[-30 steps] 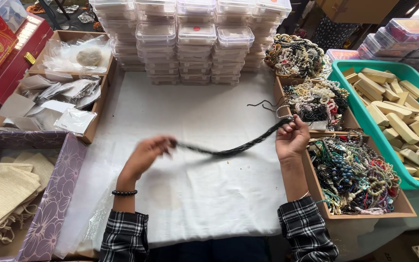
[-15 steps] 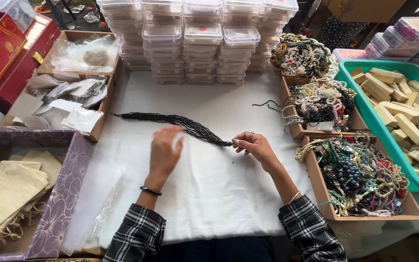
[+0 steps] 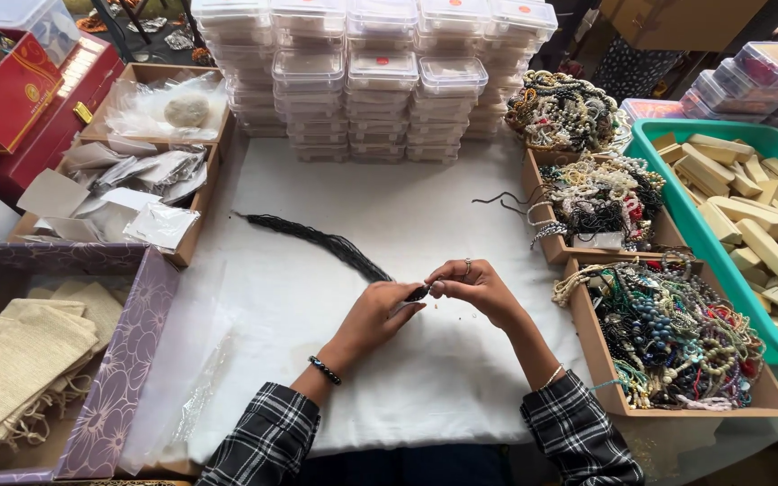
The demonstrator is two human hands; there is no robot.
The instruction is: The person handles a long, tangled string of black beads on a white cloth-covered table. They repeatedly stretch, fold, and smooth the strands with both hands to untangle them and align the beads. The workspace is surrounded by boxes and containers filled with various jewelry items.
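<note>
Together, the left hand [image 3: 373,317] and right hand [image 3: 476,286] pinched one end of the black beaded strand [image 3: 317,241] with narrowed fingers; its length lay up-left across the white tabletop [image 3: 425,378], nearer the left.
</note>
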